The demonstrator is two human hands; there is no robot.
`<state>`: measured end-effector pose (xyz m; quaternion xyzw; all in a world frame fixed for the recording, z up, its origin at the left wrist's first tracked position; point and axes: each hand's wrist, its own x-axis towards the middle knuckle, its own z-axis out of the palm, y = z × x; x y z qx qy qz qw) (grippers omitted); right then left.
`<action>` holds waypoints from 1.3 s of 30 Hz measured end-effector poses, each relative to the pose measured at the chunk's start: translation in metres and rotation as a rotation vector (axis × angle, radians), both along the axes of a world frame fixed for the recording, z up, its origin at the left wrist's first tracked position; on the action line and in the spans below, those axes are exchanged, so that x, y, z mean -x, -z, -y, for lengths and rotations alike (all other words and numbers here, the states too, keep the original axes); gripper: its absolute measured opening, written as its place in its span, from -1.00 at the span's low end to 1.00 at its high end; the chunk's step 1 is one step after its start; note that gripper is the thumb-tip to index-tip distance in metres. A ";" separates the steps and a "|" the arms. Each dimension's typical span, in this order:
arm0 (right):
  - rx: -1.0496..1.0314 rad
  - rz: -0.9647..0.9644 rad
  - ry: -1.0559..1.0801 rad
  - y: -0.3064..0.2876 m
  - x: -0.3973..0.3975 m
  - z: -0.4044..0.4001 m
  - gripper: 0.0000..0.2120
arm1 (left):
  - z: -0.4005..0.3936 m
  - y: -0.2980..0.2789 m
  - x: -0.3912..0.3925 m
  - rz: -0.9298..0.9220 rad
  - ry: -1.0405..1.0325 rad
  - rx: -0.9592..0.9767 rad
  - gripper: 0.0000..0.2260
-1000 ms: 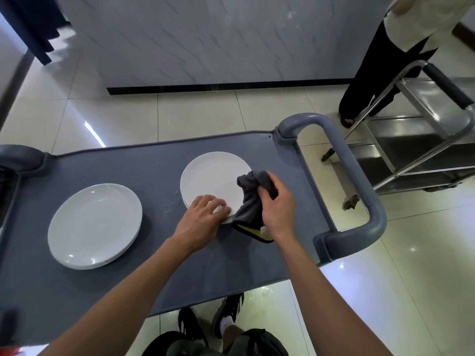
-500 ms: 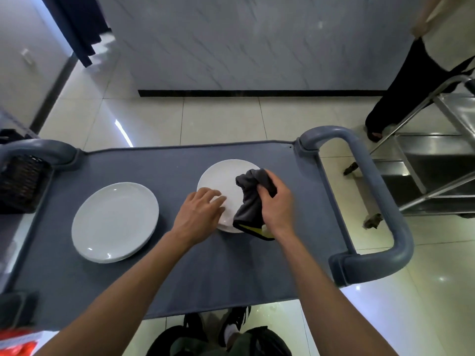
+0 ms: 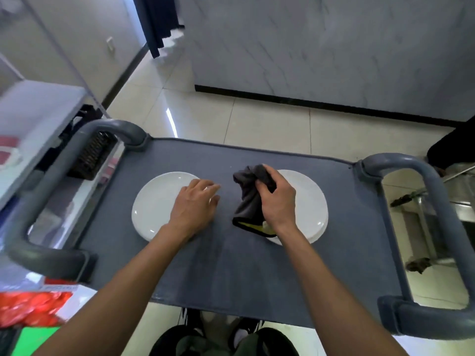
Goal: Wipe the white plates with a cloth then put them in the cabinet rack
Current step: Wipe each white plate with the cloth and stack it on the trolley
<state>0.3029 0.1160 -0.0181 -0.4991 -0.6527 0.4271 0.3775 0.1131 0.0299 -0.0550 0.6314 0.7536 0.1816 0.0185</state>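
Two white plates lie on the grey cart top (image 3: 231, 265). The left plate (image 3: 156, 204) is partly covered by my left hand (image 3: 194, 206), whose fingers are stretched out over its right rim; whether it touches the plate I cannot tell. Over the right plate (image 3: 308, 201) my right hand (image 3: 276, 199) grips a bunched dark grey cloth (image 3: 248, 191) with a yellow underside, which hangs beside the plate's left edge. No cabinet rack is in view.
Grey cart handles rise at the left (image 3: 33, 209) and right (image 3: 444, 201). A metal trolley (image 3: 437, 217) stands to the right, a person's dark trouser leg (image 3: 452, 147) behind it. A white counter (image 3: 38, 109) and red packaging (image 3: 30, 309) sit at left.
My left hand has left the right plate and moved over to the left plate. The right hand keeps the cloth over the right plate. The camera has swung to the left.
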 end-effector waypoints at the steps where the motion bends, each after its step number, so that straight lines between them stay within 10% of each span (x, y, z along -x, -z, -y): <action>1: 0.002 -0.002 -0.018 -0.001 0.011 0.004 -0.70 | 0.006 0.000 0.011 0.008 -0.024 0.013 -0.75; 13: 0.113 -0.010 -0.156 0.002 0.119 0.052 -0.47 | 0.064 0.018 0.118 0.153 -0.357 0.221 -0.60; 39: 0.064 0.102 -0.196 0.048 0.165 0.081 -0.66 | 0.077 0.038 0.144 0.368 -0.525 0.247 -0.58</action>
